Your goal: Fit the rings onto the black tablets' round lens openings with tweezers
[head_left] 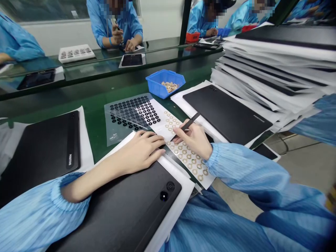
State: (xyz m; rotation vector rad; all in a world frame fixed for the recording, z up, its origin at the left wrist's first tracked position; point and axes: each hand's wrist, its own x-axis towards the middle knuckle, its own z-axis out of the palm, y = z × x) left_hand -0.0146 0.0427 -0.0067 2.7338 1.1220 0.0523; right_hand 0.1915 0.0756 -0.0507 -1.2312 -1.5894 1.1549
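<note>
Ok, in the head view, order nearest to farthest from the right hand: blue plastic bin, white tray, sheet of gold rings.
1. Sheet of gold rings: under the right hand.
2. Blue plastic bin: ahead.
3. White tray: far left, on the glass shelf.

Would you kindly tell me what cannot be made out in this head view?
Head view:
Tip of the black tool: hidden by the right hand.
Small parts in the blue bin: too small to identify.
Far end of the stacked black panels: cut off by the right edge.
</note>
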